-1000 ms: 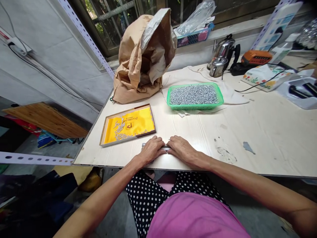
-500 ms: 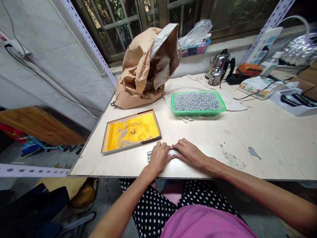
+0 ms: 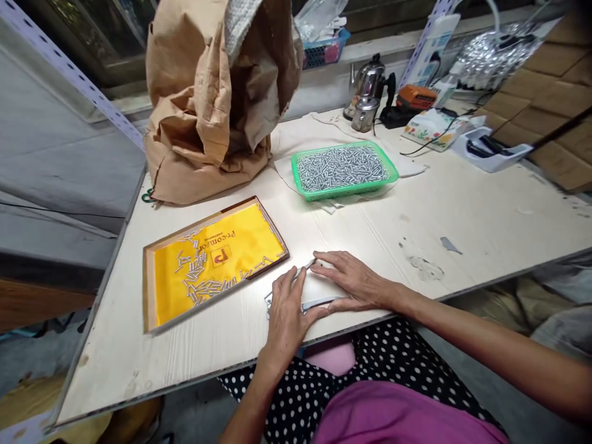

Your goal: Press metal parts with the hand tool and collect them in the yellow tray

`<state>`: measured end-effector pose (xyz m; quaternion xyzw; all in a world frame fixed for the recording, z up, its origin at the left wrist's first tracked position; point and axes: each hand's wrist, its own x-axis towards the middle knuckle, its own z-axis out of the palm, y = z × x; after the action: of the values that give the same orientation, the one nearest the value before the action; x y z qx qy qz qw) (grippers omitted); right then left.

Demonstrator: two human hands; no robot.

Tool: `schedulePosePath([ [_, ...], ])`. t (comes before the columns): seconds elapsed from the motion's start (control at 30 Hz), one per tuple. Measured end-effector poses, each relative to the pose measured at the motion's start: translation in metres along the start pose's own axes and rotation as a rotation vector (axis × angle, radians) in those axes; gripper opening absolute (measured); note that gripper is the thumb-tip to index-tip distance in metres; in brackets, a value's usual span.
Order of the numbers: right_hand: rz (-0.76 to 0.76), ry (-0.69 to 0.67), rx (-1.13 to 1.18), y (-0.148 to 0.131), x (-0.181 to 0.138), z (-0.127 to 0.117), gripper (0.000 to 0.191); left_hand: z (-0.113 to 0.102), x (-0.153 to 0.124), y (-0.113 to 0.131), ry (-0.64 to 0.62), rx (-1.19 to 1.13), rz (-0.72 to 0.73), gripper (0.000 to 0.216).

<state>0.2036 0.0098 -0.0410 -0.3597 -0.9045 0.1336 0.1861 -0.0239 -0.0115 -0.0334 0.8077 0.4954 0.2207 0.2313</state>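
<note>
My left hand [image 3: 285, 308] lies flat on the table's near edge, its fingers resting on one end of a thin metal piece [image 3: 319, 302] with two arms spread in a V. My right hand [image 3: 352, 281] lies flat just to the right, fingers stretched out over the gap between the two arms. To the left sits a wooden-framed tray [image 3: 150, 290] with a yellow lining and several small metal pins [image 3: 201, 280] scattered in it. Farther back stands a green basket [image 3: 342, 192] filled with the same silvery pins.
A big crumpled brown paper sack [image 3: 208, 105] stands at the back left. A white cloth [image 3: 305, 132] lies under the basket. Behind it are a steel kettle [image 3: 367, 80], an orange device [image 3: 416, 97] and a tissue pack [image 3: 432, 126]. Cardboard [image 3: 546, 80] leans at the right.
My head has turned, so the table now looks tilted and closer. My hands have drawn slightly apart, and the metal piece's two arms now show between them.
</note>
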Motion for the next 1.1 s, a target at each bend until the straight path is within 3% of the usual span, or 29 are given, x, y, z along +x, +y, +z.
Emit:
schedulePosePath([
  [0.17, -0.025, -0.053, -0.019, -0.002, -0.002, -0.001, 0.057, -0.041, -0.014, 0.008, 0.165, -0.116, -0.102, 0.026],
  [0.23, -0.042, -0.068, -0.021, -0.002, -0.002, 0.000, 0.047, -0.054, -0.024, 0.008, 0.205, -0.027, -0.189, 0.024],
  [0.4, -0.088, -0.022, -0.019, -0.002, 0.000, 0.001, 0.040, -0.055, -0.046, 0.006, -0.008, 0.219, -0.420, 0.030],
  [0.57, -0.099, 0.010, -0.024, -0.007, 0.000, -0.002, 0.038, -0.048, -0.047, 0.022, -0.141, 0.280, -0.613, 0.025],
  [0.73, -0.109, 0.070, -0.070, -0.009, -0.001, -0.001, 0.029, -0.054, -0.037, 0.032, -0.232, 0.307, -0.659, 0.019],
  [0.9, -0.112, 0.133, -0.142, -0.003, 0.000, 0.007, 0.014, -0.064, -0.034, 0.015, -0.338, 0.333, -0.733, 0.025],
  [1.0, -0.060, 0.167, -0.194, 0.001, 0.002, 0.012, 0.009, -0.076, -0.039, 0.011, -0.204, 0.435, -0.757, 0.024],
  [1.1, -0.052, 0.193, -0.233, 0.003, 0.005, 0.015, 0.010, -0.091, -0.027, 0.028, -0.086, 0.398, -0.610, 0.033],
])
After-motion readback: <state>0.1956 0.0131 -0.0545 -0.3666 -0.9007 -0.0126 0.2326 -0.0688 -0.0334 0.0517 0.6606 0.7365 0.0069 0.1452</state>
